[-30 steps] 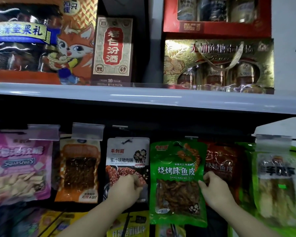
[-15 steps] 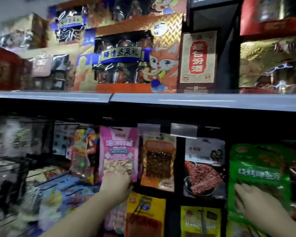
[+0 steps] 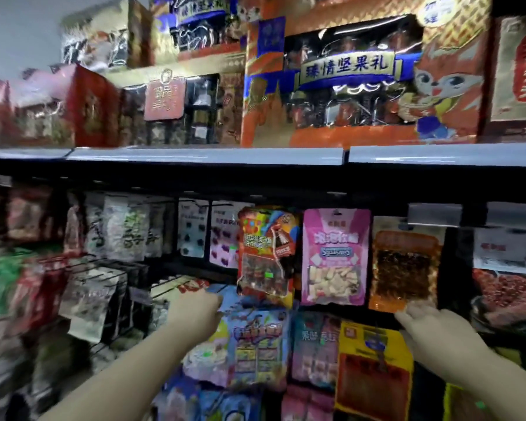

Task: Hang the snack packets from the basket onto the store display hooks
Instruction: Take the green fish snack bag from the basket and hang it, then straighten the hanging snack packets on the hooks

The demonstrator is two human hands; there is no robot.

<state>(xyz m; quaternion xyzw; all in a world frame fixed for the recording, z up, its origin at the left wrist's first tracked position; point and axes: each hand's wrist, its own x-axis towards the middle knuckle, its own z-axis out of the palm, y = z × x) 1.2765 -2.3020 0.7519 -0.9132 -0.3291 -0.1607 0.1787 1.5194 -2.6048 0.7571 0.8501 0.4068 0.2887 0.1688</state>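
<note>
The view swung left along the display. The left hand (image 3: 195, 311) left the white jerky packet and reached below the cola-candy packet (image 3: 266, 253); the right hand (image 3: 428, 326) moved from the green packet to the orange packet (image 3: 404, 268).

Two hands reach up: one left hand (image 3: 195, 311) and one right hand (image 3: 428, 326). One pink packet (image 3: 336, 256), one orange packet (image 3: 404, 268) and one yellow packet (image 3: 374, 369) hang there. Others are too blurry to count.
</note>
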